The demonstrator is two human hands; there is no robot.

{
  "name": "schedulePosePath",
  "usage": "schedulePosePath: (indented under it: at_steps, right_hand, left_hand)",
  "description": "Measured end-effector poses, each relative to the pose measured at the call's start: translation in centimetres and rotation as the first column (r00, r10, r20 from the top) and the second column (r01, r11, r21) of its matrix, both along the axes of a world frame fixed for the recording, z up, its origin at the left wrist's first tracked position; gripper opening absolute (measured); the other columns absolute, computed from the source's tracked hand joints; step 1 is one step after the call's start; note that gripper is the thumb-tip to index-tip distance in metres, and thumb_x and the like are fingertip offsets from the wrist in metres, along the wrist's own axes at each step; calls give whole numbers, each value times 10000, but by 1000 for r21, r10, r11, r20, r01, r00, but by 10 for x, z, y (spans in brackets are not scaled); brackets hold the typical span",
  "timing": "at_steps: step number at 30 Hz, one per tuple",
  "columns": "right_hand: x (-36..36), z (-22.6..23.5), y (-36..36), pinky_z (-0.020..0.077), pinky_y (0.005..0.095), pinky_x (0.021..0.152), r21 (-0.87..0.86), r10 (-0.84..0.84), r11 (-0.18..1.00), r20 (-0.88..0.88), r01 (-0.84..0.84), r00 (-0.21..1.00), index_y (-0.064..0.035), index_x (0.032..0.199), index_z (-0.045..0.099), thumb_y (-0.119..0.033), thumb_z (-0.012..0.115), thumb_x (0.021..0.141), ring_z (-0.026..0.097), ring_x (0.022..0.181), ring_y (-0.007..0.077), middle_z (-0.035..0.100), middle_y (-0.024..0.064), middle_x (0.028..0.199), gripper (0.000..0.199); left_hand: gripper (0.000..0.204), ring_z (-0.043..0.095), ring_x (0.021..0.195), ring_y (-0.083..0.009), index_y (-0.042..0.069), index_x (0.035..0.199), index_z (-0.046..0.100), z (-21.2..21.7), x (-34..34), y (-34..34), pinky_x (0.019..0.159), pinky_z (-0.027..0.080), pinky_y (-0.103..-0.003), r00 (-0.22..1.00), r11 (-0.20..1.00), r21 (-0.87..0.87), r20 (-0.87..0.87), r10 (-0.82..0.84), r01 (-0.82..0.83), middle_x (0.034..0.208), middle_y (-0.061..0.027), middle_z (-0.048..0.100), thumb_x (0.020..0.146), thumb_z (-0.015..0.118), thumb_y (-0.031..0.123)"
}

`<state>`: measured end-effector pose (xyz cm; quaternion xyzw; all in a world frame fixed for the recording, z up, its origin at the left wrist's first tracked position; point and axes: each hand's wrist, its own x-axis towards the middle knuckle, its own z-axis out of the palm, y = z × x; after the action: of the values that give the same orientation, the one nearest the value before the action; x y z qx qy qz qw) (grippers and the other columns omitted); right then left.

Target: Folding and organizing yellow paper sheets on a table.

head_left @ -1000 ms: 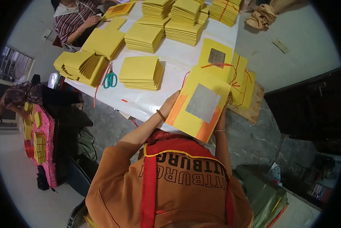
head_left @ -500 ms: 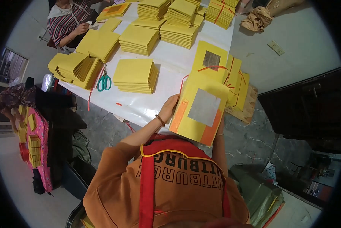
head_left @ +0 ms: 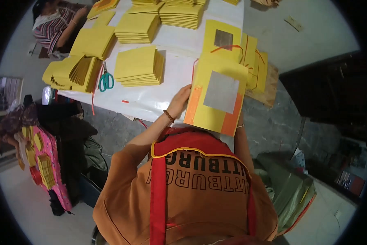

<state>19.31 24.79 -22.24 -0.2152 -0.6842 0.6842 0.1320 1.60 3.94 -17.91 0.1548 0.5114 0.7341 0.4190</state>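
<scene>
A stack of yellow paper [head_left: 224, 61] with a silver-grey square and orange strips on its top sheet is held at the table's near right edge. My left hand [head_left: 180, 102] grips its left edge, fingers partly behind it. My right hand [head_left: 241, 116] is at its lower right side, almost wholly hidden by the paper; only a sliver and the wrist show. Just beyond lies another yellow stack [head_left: 209, 36] with a grey square, and a red string [head_left: 226, 47] runs between the two. Green-handled scissors [head_left: 106, 81] lie to the left, beside a yellow paper stack [head_left: 135, 66].
More yellow stacks [head_left: 136, 28] cover the far side of the white table [head_left: 171, 69]. Tied yellow bundles [head_left: 259, 71] rest on a wooden board [head_left: 269, 92] at the right. A person [head_left: 59, 28] sits at the far left. A pink-covered table [head_left: 61, 179] holds more yellow paper.
My view has shifted, so the table and its stacks appear higher in the picture. Both hands still hold the stack, which looks slightly turned. The seated person's hand has moved up.
</scene>
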Motion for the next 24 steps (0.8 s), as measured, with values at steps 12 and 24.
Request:
schedulePosePath:
  at_steps: [12, 24]
  right_hand:
    - [-5, 146, -12, 183, 345, 1078, 247, -295, 924, -20, 290, 955, -56, 1406, 216, -300, 264, 976, 239, 1328, 216, 229, 84, 1451, 497]
    - [-8, 131, -21, 90, 336, 1104, -32, -129, 992, -351, 126, 928, -3, 1415, 71, -379, 138, 979, 115, 1363, 228, 102, 102, 1485, 579]
  left_hand:
    - [577, 270, 1300, -237, 68, 1397, 221, 112, 13, -15, 1048, 235, -360, 926, 982, -147, -374, 55, -118, 1423, -137, 255, 955, 299, 430]
    - [681, 64, 1364, -254, 10, 1406, 41, 103, 33, -1, 1100, 103, -353, 954, 998, -60, -300, -13, -6, 1475, -146, 59, 949, 291, 448]
